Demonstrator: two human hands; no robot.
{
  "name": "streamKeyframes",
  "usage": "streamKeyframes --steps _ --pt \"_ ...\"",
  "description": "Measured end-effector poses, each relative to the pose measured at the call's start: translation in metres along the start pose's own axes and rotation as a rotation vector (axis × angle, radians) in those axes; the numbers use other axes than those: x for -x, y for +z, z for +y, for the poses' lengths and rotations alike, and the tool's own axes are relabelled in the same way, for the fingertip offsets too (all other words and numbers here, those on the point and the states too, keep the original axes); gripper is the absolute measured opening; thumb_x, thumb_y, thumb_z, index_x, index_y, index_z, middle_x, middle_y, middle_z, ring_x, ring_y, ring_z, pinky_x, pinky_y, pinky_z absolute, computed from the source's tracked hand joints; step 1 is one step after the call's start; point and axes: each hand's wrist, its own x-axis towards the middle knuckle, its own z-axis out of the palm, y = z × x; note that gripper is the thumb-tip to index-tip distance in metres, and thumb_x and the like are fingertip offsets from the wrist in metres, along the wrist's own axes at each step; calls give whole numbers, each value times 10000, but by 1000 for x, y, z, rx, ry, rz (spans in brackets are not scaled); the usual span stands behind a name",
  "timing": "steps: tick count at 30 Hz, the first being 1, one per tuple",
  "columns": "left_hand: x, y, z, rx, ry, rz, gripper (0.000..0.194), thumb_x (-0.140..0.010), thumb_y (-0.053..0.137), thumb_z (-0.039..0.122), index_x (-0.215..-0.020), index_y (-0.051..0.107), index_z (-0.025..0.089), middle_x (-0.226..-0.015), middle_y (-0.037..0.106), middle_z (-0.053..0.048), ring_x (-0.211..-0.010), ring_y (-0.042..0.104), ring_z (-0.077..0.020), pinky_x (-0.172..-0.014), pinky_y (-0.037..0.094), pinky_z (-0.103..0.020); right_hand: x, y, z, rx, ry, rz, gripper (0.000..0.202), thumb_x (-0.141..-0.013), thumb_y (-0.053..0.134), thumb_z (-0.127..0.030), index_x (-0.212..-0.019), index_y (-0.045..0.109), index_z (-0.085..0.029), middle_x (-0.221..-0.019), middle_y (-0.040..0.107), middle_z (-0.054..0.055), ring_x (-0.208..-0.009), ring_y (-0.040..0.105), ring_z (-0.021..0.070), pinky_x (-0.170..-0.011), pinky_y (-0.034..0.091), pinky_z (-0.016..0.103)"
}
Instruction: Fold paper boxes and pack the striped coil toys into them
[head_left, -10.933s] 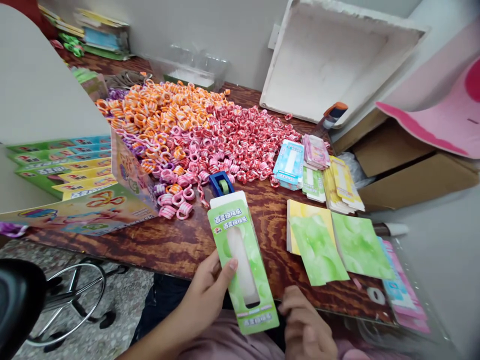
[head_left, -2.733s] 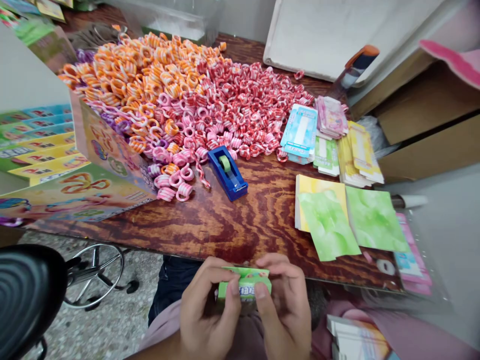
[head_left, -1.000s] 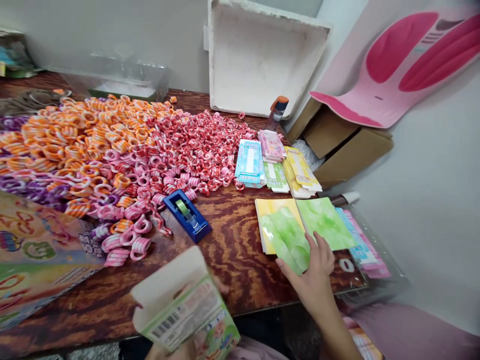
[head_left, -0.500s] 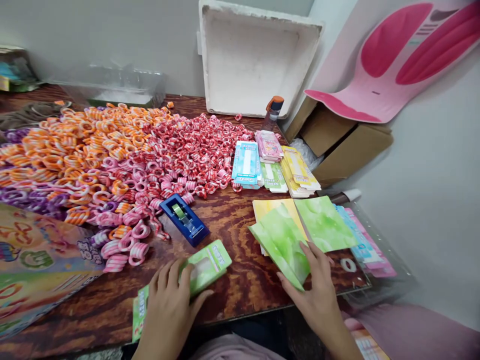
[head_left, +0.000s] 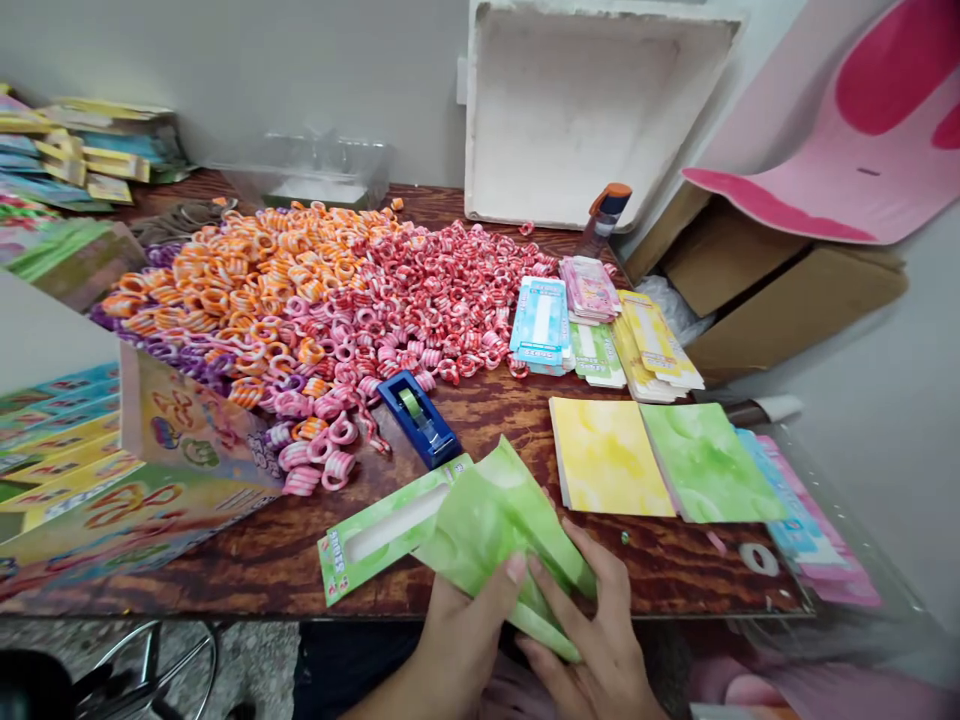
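Observation:
A green patterned paper sheet (head_left: 487, 510), bent along folds, is held near the table's front edge. My left hand (head_left: 465, 625) has its thumb on top of the sheet, with its other fingers mostly hidden underneath. At the sheet's right side, my right hand (head_left: 592, 620) grips it with bent fingers. A long green box with a pale window (head_left: 390, 528) lies flat just behind and left of the sheet, which covers its right part. Beyond them sits a blue tape dispenser (head_left: 420, 418).
Many striped rings (head_left: 337, 290) are heaped at the back. Yellow sheets (head_left: 611, 455) and green sheets (head_left: 709, 460) lie to the right. Behind them are flat windowed cartons (head_left: 540, 325) and a bottle (head_left: 604, 220). A printed display box (head_left: 187, 455) stands at left.
My left hand has left the windowed box and joined my right hand on the green sheet. That sheet moved off the yellow stack, leftward and closer. The view has turned left.

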Motion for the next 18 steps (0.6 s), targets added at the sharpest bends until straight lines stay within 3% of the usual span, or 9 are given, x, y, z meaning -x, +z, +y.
streamKeyframes --steps 4,9,11,15,18 --pt "-7 7 9 147 2 16 567 -883 774 527 -1347 707 210 -1301 758 -150 -1296 668 -343 -1163 492 -522 5 7 -6 4 -47 8 564 -1043 544 -432 -1574 489 -251 -1580 338 190 -1361 471 373 -1015 562 551" --pt "-4 1 16 213 55 -100 481 -955 710 501 -1361 710 244 -1333 749 -144 -1205 718 -322 -1115 525 -516 1 19 -17 -76 -108 205 636 -1044 540 -194 -1650 345 -189 -1455 477 178 -1323 537 291 -1054 531 422" --pt "-3 -1 18 227 59 -159 477 -954 702 526 -1362 713 278 -1403 716 -120 -1272 684 -311 -1148 495 -482 -1 21 -21 -77 -110 243 679 -1034 551 -182 -1663 297 -143 -1411 521 179 -1299 559 278 -1064 528 396" --pt "-2 -7 23 247 34 -303 640 -920 679 643 -1476 613 332 -1618 533 -62 -1548 413 -304 -1286 302 -456 2 17 -20 -30 -62 148 725 -1062 513 -361 -1677 238 -92 -1434 536 201 -1312 567 298 -1032 578 379" --pt "2 -14 24 179 -50 -359 795 -872 643 758 -1504 582 281 -1591 552 -109 -1553 386 -346 -1279 292 -510 10 13 -16 -38 -37 74 791 -1044 531 -433 -1681 218 -84 -1480 499 204 -1330 582 300 -1019 600 349"
